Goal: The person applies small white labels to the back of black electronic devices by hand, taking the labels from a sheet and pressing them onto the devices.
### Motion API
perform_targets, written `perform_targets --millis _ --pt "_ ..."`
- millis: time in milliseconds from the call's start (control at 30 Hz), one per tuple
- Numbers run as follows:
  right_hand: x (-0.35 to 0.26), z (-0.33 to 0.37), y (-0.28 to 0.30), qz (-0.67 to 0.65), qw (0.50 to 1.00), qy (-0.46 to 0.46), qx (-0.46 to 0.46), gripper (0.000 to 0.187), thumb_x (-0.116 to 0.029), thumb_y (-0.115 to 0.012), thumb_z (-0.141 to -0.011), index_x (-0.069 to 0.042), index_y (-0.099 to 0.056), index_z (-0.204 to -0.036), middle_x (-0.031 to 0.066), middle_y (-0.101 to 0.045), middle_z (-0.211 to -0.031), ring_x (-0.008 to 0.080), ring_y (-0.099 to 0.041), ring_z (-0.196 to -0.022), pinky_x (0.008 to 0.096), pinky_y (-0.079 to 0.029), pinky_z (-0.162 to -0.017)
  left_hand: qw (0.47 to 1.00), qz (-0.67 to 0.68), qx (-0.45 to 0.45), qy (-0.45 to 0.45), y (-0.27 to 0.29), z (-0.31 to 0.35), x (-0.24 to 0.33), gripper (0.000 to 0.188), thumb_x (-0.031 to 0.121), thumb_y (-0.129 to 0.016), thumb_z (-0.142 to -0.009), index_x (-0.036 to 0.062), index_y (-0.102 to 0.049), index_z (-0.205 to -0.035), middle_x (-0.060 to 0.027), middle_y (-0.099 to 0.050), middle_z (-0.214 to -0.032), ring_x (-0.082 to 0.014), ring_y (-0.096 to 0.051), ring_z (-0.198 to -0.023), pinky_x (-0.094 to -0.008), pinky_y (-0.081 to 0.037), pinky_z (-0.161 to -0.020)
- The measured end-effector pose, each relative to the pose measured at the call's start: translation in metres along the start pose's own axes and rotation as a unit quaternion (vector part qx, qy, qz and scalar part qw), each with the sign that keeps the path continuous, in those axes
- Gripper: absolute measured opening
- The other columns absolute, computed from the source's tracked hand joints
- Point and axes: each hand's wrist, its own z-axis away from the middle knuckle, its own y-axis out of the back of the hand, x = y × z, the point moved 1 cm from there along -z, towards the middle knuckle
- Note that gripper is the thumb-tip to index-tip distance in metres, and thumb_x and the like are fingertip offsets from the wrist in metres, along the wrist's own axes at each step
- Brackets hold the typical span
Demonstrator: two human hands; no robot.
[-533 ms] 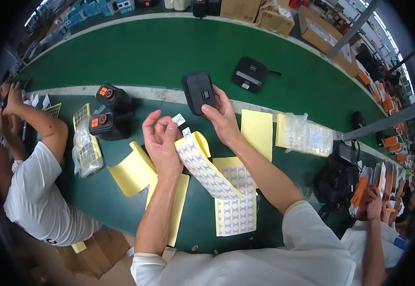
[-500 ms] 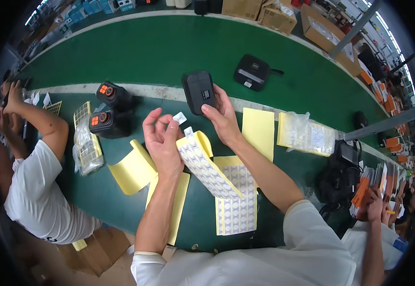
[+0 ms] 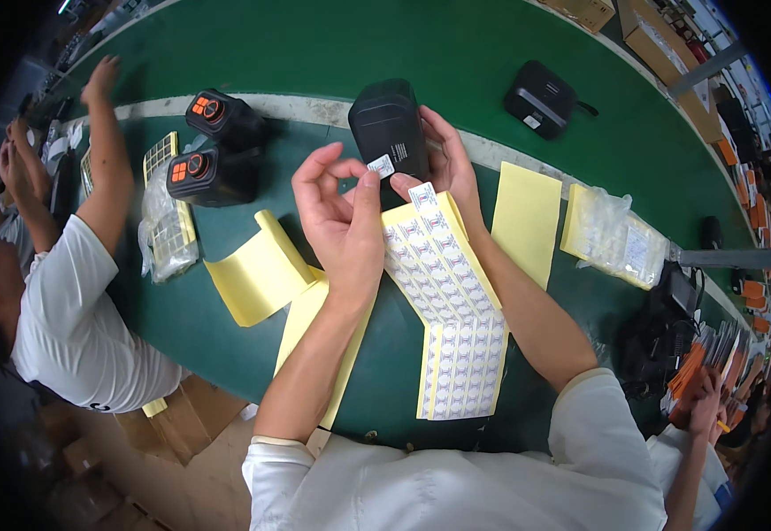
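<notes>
My right hand (image 3: 456, 168) grips a black box-shaped device (image 3: 390, 119) with rounded edges and small pale print, held over the pale edge strip. Between thumb and forefinger, my left hand (image 3: 341, 217) pinches a small white sticker (image 3: 381, 166) close against the lower part of that device; whether it touches cannot be made out. Below the device, a sheet of white printed stickers (image 3: 438, 257) on yellow backing rises between my forearms, one sticker standing up at its top edge. Its lower half lies on the green table; what holds the upper half up is hidden.
Two black devices with orange buttons (image 3: 213, 177) stand at left, beside bagged yellow sheets (image 3: 168, 226). Another black device with a strap (image 3: 540, 99) sits on the green belt (image 3: 306, 53). Yellow paper (image 3: 527, 221), a bagged pack (image 3: 615, 239) and black cables lie right. Co-workers sit on both sides.
Both hands have come together, bringing the sticker from apart to right by the device. The device has turned and the sticker sheet is spread wider. My view has shifted.
</notes>
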Motion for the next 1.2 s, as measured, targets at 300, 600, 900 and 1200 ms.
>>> perform_targets --millis 300,600,900,1200 --pt "-0.001 0.002 -0.004 0.003 1.0 -0.008 0.0 0.087 -0.004 -0.078 -0.07 -0.001 -0.029 -0.141 0.0183 -0.037 -0.14 0.0282 -0.042 -0.128 0.0361 -0.036 -0.104 0.999 -0.041 0.01 -0.015 0.003 -0.001 -0.004 0.039 -0.008 -0.053 -0.088 -0.001 -0.036 -0.122 -0.0082 -0.053 -0.095 -0.0077 -0.057 -0.07 -0.0177 -0.043 -0.057" --pt "0.001 0.002 -0.003 0.008 1.0 0.005 -0.009 0.086 -0.003 -0.078 -0.071 0.0 -0.028 -0.141 0.0187 -0.037 -0.14 0.0276 -0.041 -0.129 0.0355 -0.034 -0.106 0.999 -0.031 0.014 -0.02 0.004 -0.002 -0.005 0.038 -0.008 -0.053 -0.088 -0.0013 -0.036 -0.121 -0.0083 -0.052 -0.095 -0.0112 -0.06 -0.075 -0.019 -0.047 -0.062" --pt "0.003 0.002 -0.004 0.038 0.999 0.014 -0.007 0.088 -0.001 -0.079 -0.069 -0.003 -0.027 -0.141 0.0169 -0.042 -0.132 0.0237 -0.05 -0.116 0.0333 -0.043 -0.095 0.999 -0.019 0.029 -0.014 0.003 -0.002 -0.006 0.037 -0.008 -0.054 -0.087 -0.0008 -0.037 -0.119 -0.0068 -0.052 -0.095 -0.0101 -0.06 -0.074 -0.0181 -0.048 -0.06" --pt "0.011 -0.001 0.0 0.062 0.997 0.035 -0.001 0.088 -0.002 -0.08 -0.067 -0.003 -0.03 -0.14 0.0158 -0.04 -0.131 0.0234 -0.047 -0.119 0.0342 -0.044 -0.097 0.998 -0.038 0.046 -0.013 0.002 -0.002 -0.006 0.035 -0.008 -0.054 -0.087 -0.0005 -0.038 -0.118 -0.0056 -0.051 -0.094 -0.0077 -0.06 -0.07 -0.0168 -0.044 -0.055"
